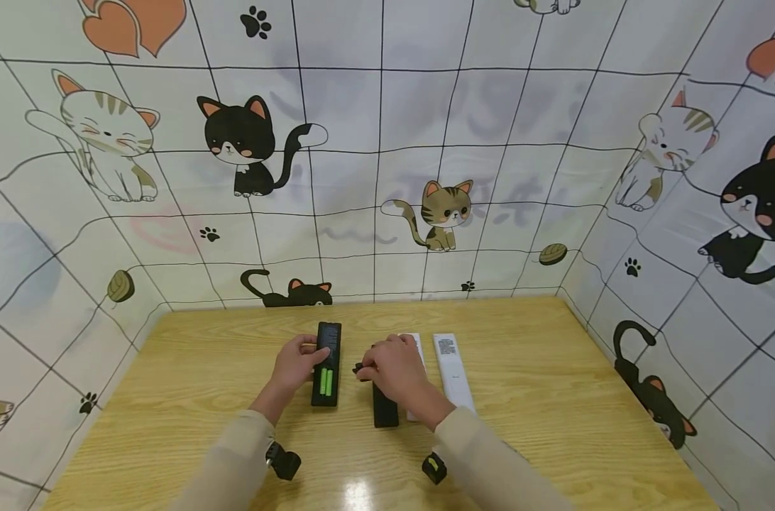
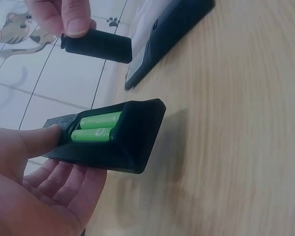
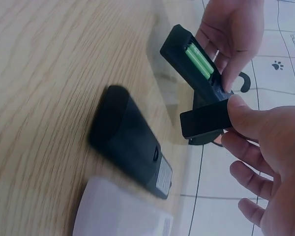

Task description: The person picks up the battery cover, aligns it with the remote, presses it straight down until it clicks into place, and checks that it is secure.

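Note:
My left hand (image 1: 293,367) grips a black remote control (image 1: 324,399), its back turned up, with the thumb along one edge. Its battery compartment is uncovered and holds two green batteries (image 2: 92,133) side by side. To the right, my right hand (image 1: 397,369) pinches a black battery cover (image 3: 205,119) between thumb and fingers. In the left wrist view the cover is held apart from the remote. Under the right hand lies a second black remote control (image 3: 128,142), its battery end closed and its far part hidden by the hand in the head view.
Two white remote-like things lie at the right: one (image 1: 453,369) with a printed code, the other (image 1: 416,343) partly behind my right hand. The wooden table (image 1: 234,341) ends at a cat-print cloth wall (image 1: 349,177). Small black devices (image 1: 285,463) sit at my wrists.

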A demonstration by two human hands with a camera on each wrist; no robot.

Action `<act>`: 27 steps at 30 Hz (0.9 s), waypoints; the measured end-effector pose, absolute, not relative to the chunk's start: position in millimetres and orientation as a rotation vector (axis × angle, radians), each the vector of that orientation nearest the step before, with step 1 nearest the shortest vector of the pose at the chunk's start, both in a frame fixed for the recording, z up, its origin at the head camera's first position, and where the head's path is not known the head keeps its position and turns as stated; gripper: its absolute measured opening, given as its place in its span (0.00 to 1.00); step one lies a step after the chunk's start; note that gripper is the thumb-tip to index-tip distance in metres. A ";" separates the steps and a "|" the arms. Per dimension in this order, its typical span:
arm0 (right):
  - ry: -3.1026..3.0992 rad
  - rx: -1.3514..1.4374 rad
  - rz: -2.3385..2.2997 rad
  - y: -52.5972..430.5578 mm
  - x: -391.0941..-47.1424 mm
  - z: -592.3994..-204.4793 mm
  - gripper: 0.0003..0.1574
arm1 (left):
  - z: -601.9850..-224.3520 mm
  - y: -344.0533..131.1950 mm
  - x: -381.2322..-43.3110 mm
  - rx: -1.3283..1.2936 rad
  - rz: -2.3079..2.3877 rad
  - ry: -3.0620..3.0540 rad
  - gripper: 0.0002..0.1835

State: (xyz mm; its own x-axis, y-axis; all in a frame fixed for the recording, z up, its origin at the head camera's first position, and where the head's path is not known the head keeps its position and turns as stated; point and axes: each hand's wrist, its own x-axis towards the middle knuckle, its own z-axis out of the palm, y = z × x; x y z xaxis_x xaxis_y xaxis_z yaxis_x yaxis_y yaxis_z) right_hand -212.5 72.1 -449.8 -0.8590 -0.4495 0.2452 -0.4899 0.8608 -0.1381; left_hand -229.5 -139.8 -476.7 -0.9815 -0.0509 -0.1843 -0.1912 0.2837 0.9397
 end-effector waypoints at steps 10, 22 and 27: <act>-2.854 0.657 0.284 90.1 -210.9 -450.7 0.10 | -490.4 -113.3 -227.6 -0.210 1.862 2.340 0.26; -2.820 0.685 0.355 89.8 -207.9 -451.2 0.09 | -501.2 -104.4 -229.9 -0.176 1.925 2.311 0.25; -2.820 0.707 0.446 82.9 -207.4 -450.7 0.10 | -502.0 -105.2 -230.7 -0.151 1.926 2.322 0.25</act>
State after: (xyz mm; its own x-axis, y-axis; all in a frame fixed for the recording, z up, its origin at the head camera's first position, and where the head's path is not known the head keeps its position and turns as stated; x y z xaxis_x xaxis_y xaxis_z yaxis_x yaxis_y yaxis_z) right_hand -207.4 82.9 -450.7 -0.8657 -0.4260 0.2629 -0.4863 0.8402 -0.2398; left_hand -230.7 -105.2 -502.0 -0.9877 0.0006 -0.1564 -0.1535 0.1849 0.9707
